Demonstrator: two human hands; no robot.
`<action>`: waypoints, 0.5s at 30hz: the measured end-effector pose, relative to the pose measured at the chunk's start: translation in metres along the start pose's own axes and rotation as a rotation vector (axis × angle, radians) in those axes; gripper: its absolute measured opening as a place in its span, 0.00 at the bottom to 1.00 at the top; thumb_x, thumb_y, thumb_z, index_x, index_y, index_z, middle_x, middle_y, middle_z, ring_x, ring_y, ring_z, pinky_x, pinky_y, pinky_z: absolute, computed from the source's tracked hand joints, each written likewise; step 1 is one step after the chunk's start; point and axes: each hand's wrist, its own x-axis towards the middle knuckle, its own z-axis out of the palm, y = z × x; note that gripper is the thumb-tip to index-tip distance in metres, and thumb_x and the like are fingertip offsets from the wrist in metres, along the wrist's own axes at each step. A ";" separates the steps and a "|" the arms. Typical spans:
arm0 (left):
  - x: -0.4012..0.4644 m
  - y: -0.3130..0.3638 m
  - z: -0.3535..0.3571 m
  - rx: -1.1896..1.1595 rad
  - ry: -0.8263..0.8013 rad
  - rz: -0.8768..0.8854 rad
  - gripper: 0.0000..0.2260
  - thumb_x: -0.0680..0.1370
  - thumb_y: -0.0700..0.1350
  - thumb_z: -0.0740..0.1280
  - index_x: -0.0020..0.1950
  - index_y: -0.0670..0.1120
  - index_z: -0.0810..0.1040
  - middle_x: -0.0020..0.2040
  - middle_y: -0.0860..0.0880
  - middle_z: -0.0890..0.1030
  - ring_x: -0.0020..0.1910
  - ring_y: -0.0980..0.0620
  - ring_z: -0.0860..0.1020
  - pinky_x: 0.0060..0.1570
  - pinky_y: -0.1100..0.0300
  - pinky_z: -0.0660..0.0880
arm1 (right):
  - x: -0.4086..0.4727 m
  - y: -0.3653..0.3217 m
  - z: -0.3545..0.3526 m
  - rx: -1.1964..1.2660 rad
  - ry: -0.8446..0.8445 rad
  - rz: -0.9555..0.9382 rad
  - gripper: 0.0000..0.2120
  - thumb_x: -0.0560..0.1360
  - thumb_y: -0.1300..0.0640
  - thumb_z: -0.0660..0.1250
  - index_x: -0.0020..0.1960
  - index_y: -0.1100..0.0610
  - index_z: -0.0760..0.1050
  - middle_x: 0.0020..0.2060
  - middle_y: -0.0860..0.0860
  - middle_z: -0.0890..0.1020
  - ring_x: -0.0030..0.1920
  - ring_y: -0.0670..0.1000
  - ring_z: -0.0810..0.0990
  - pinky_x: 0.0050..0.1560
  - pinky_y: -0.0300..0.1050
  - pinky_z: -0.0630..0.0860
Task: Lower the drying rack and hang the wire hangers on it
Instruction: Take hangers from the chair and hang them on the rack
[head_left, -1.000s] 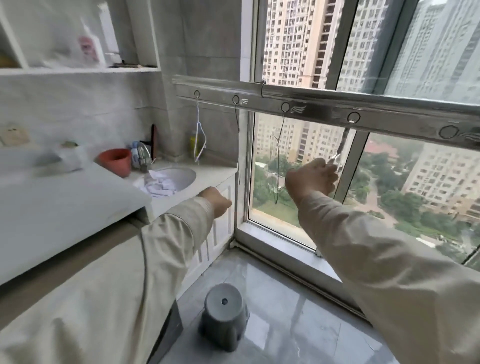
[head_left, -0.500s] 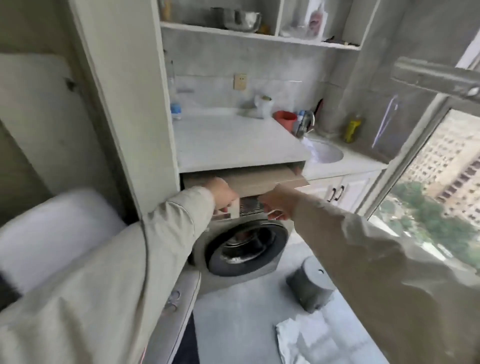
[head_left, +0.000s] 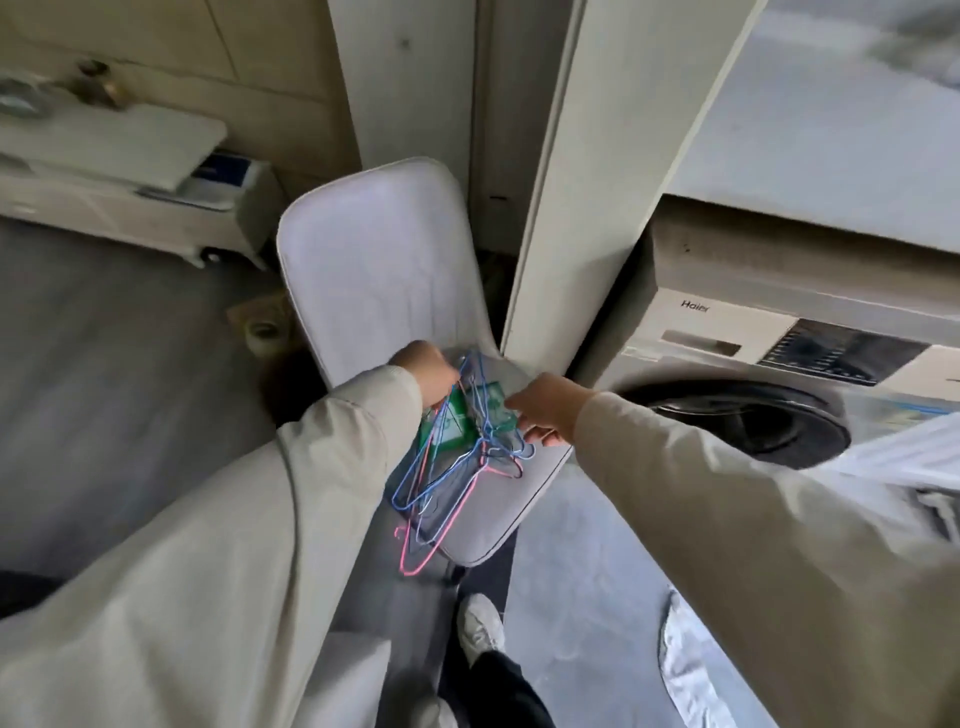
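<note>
On the chair seat (head_left: 498, 514), both hands (head_left: 431, 371) (head_left: 545, 410) grasp tangled wire hangers (head_left: 441, 483) over green packets (head_left: 457, 421)

Your left hand (head_left: 427, 375) gripping a tangle of blue and pink wire hangers (head_left: 447, 478) over a pale chair (head_left: 374, 260), your right hand (head_left: 545, 410) pinching the bundle's far side, washing machine (head_left: 753, 364) at right, your shoe (head_left: 480, 629) below

Chair (head_left: 374, 270) (pale) bears wire hangers (head_left: 441, 483).
</note>
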 end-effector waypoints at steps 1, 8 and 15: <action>0.019 -0.020 0.016 0.007 -0.016 -0.038 0.11 0.75 0.42 0.63 0.34 0.41 0.77 0.37 0.40 0.82 0.30 0.47 0.75 0.29 0.65 0.67 | 0.025 0.008 0.017 -0.004 -0.062 0.013 0.11 0.79 0.59 0.61 0.37 0.55 0.69 0.35 0.58 0.75 0.29 0.51 0.73 0.32 0.39 0.68; 0.105 -0.113 0.123 0.081 -0.132 -0.159 0.14 0.79 0.44 0.61 0.58 0.38 0.81 0.57 0.40 0.82 0.56 0.41 0.80 0.54 0.55 0.77 | 0.140 0.068 0.087 0.165 -0.176 0.167 0.11 0.80 0.52 0.60 0.42 0.57 0.69 0.32 0.54 0.75 0.28 0.52 0.73 0.28 0.39 0.65; 0.172 -0.158 0.215 0.227 -0.145 -0.207 0.17 0.74 0.44 0.66 0.61 0.40 0.76 0.60 0.41 0.79 0.60 0.40 0.78 0.58 0.51 0.77 | 0.223 0.118 0.131 0.367 -0.274 0.281 0.11 0.81 0.57 0.58 0.39 0.54 0.66 0.31 0.54 0.65 0.29 0.52 0.65 0.30 0.39 0.57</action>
